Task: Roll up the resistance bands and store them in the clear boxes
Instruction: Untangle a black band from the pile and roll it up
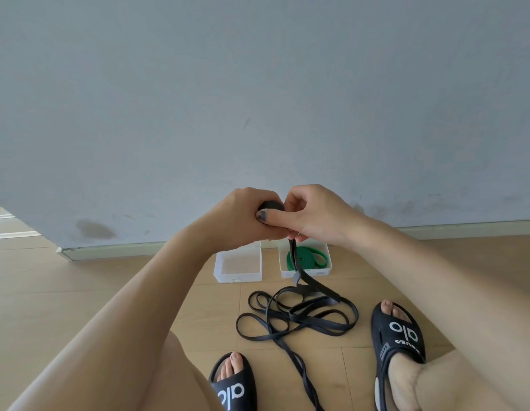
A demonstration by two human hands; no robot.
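- Two black slides, one on the left foot [232,384] and one on the right foot [398,330], each carry the white letters "alo"; smaller print beneath on the right slide cannot be read.
- Left hand [243,216]: raised in front of the wall [258,99], fingers curled round a small rolled part of the black resistance band [299,315].
- Right hand [311,215]: touching the left hand, thumb laid across the roll, fingers curled and pinching the band where it leaves the roll.
- Black band: hangs from the hands and lies in loose tangled loops on the wooden floor [80,277] between the feet.
- Left clear box [238,277]: on the floor by the wall, holding no band.
- Right clear box [305,274]: just beside it, holding a coiled green band [309,258].
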